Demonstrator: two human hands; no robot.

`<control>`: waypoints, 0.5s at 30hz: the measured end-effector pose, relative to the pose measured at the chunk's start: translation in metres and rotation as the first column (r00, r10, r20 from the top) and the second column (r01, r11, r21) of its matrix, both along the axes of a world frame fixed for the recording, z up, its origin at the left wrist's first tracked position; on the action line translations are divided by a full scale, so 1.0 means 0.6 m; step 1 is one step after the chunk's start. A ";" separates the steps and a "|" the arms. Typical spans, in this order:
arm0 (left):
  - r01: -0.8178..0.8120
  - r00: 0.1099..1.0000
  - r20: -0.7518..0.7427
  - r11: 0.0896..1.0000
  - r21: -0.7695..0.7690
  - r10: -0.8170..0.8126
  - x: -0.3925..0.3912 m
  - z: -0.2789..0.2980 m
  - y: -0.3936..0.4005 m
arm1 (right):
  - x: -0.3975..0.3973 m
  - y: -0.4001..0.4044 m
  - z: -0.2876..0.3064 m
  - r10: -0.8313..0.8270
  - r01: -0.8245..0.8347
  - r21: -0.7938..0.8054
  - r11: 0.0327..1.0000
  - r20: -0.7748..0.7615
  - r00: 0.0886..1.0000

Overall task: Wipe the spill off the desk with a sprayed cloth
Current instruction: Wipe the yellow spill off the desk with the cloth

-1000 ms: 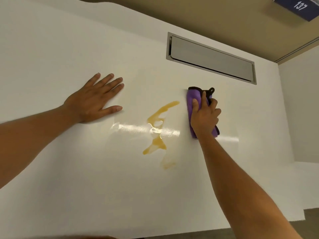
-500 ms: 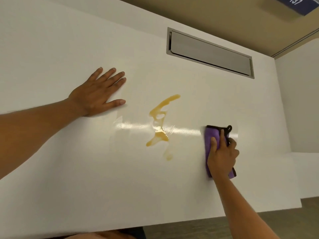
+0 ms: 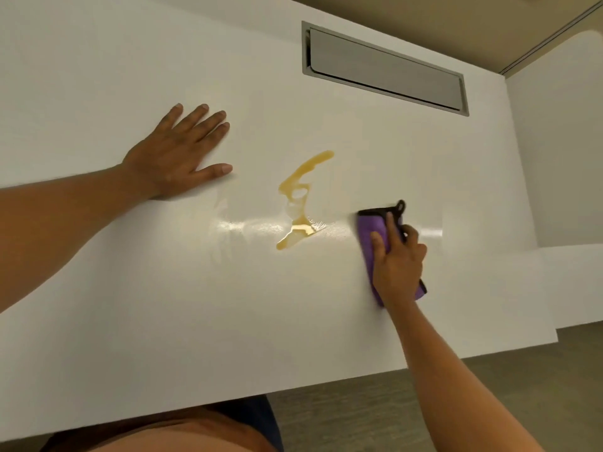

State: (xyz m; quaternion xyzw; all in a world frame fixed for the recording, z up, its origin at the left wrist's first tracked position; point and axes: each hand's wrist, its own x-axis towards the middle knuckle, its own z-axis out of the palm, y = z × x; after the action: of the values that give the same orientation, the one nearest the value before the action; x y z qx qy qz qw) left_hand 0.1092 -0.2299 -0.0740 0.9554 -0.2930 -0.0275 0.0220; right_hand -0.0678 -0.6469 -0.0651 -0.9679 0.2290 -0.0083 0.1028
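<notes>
An amber liquid spill [image 3: 298,197] streaks across the middle of the white desk [image 3: 163,305]. My right hand [image 3: 396,265] presses a folded purple cloth [image 3: 372,228] with a black edge flat on the desk, a little to the right of the spill and not touching it. The cloth is partly hidden under the fingers and palm. My left hand [image 3: 176,154] lies flat with fingers spread on the desk, left of the spill, holding nothing.
A grey metal cable flap [image 3: 385,66] is set into the desk's far side. A second white desk [image 3: 561,158] adjoins on the right. The desk's near edge runs above the floor [image 3: 375,415]; my lap shows at the bottom.
My right hand slid the cloth from beside the spill's top end toward me and to the right, then a little back toward the spill. The left hand stayed put. The spill looks unchanged.
</notes>
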 end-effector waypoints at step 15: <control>0.001 1.000 -0.003 1.000 -0.010 -0.001 0.003 -0.006 0.002 | 0.016 0.153 -0.006 0.305 -0.308 -0.078 0.948 -0.043 0.951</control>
State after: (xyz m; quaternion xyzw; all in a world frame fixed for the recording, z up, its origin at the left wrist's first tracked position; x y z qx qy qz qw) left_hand 0.1112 -0.2287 -0.0776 0.9551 -0.2937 -0.0273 0.0272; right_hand -0.0580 -0.5550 -0.0690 -0.9952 0.0771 0.0128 0.0590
